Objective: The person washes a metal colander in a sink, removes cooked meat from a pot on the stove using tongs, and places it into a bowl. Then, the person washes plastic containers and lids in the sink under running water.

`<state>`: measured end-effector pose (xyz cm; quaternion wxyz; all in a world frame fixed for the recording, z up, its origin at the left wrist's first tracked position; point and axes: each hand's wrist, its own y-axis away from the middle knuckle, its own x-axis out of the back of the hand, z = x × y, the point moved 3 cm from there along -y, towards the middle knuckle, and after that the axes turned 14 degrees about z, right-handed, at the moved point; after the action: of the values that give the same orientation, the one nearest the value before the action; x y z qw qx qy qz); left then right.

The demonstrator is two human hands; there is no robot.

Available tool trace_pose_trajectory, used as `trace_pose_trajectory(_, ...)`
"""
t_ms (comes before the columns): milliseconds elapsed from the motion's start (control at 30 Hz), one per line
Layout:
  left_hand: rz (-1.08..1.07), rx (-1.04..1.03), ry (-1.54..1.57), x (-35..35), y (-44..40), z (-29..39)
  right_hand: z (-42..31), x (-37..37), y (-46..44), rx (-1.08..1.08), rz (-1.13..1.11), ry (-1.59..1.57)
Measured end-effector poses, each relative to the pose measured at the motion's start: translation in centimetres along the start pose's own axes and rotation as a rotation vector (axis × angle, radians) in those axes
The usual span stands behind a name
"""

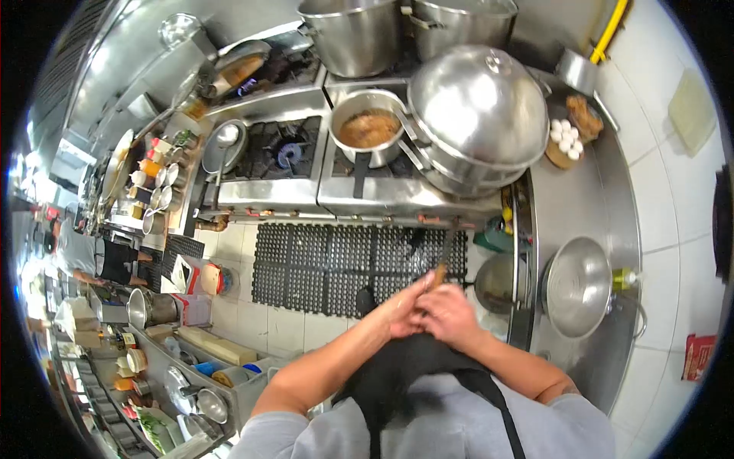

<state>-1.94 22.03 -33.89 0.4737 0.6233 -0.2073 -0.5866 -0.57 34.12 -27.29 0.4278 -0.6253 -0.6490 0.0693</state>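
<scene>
Stove (264, 195) stands ahead, with a mat (306, 268) before it and a pan (367, 100) on top. Left hand (401, 314) and right hand (453, 315) meet near the apron, fingers bent inward; a brown-handled tool (439, 277) juts from between them, stoveward. Which hand grips it, I cannot tell. A slack or greasy hold could drop it matward.

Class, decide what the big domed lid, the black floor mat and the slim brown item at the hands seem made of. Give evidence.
Domed lid: metal, likely stainless steel, polished; it throws bright reflections.
Floor mat: probably rubber, fairly matte; black with a grid of holes, though plastic is possible.
Slim brown item: perhaps wood, judging by its warm colour; blur hides grain and finish.
</scene>
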Motion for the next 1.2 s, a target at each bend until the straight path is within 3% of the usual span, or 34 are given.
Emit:
trace_pose_trajectory(33, 0.080, -0.079, 0.057, 0.0, 1.7, -0.2, -0.5, -1.5, -0.5, 0.290, -0.058, -0.065)
trace_pose_trajectory(100, -0.105, -0.089, 0.299, 3.7, 2.2, -0.9, -1.6, -3.4, -1.8, 0.294, -0.280, -0.165)
trace_pose_trajectory(167, 0.337, -0.188, 0.256, 4.5, 6.5, -1.3, -2.1, -4.7, -2.3, 0.318, -0.449, -0.435)
trace_pose_trajectory(200, 0.287, -0.189, 0.394, 10.6, 2.9, -3.1, -2.1, -4.8, -2.9, 0.292, -0.514, -0.526)
trace_pose_trajectory(300, 0.549, -0.489, 0.195, 12.1, 9.4, -0.9, 0.0, -6.0, -5.5, -0.459, -0.484, -0.522)
trace_pose_trajectory(367, 0.631, -0.681, 0.086, 10.1, 12.0, 0.9, 3.3, -11.2, -4.1, -0.746, -0.608, -0.479)
trace_pose_trajectory(433, 0.629, -0.870, -0.038, 8.8, 12.2, 3.5, 2.0, -15.5, -6.7, -0.868, -0.688, -0.623)
trace_pose_trajectory(467, 0.584, -0.864, -0.149, 8.1, 11.8, 4.7, 1.3, -16.2, -8.8, -1.020, -0.843, -0.646)
trace_pose_trajectory(500, 0.536, -0.854, -0.260, 7.2, 11.6, 6.3, 2.3, -17.2, -10.1, -1.028, -0.739, -0.682)
trace_pose_trajectory(533, 0.708, -1.064, -0.725, 5.4, 13.5, 8.8, 3.3, -18.1, -11.5, -1.029, -0.636, -0.719)
trace_pose_trajectory(567, 0.686, -0.947, -0.886, 6.7, 12.6, 11.0, 4.2, -19.1, -12.9, -1.023, -0.536, -0.753)
trace_pose_trajectory(600, 0.518, -1.048, -0.726, 8.6, 11.1, 13.3, 5.0, -18.1, -15.3, -1.197, -0.475, -0.772)
trace_pose_trajectory(633, 0.348, -1.130, -0.561, 10.4, 9.2, 15.3, 7.7, -18.0, -16.2, -1.217, -0.412, -0.679)
trace_pose_trajectory(667, 0.464, -1.095, -0.490, 11.9, 7.3, 17.9, 9.4, -17.3, -17.3, -1.297, -0.358, -0.675)
trace_pose_trajectory(700, 0.579, -1.061, -0.419, 13.4, 5.2, 20.8, 9.7, -15.8, -19.2, -1.289, -0.242, -0.524)
trace_pose_trajectory(767, 0.794, -1.027, -0.556, 15.9, -1.7, 25.4, 13.9, -14.2, -21.4, -1.056, -0.302, -0.092)
trace_pose_trajectory(800, 0.795, -0.997, -0.637, 15.4, -4.5, 27.3, 14.3, -13.1, -23.3, -0.737, -0.343, 0.341)
trace_pose_trajectory(833, 0.796, -0.961, -0.718, 14.7, -7.4, 28.7, 13.7, -12.4, -25.1, -0.597, -0.348, 0.514)
trace_pose_trajectory(900, 0.431, -0.945, -0.551, 14.1, -14.0, 30.8, 11.0, -11.9, -28.3, -0.426, -0.290, 0.810)
trace_pose_trajectory(1000, 0.540, -0.564, -0.629, 13.5, -14.0, 31.7, 9.4, -12.8, -31.9, -0.312, -0.500, 1.023)
trace_pose_trajectory(1100, 0.831, -0.915, -0.888, 15.9, -14.0, 32.4, 9.9, -15.3, -34.1, -0.069, -0.641, 1.341)
trace_pose_trajectory(1200, 0.739, -0.865, -0.888, 17.5, -15.0, 32.6, 11.5, -18.3, -35.7, 0.156, -0.845, 1.573)
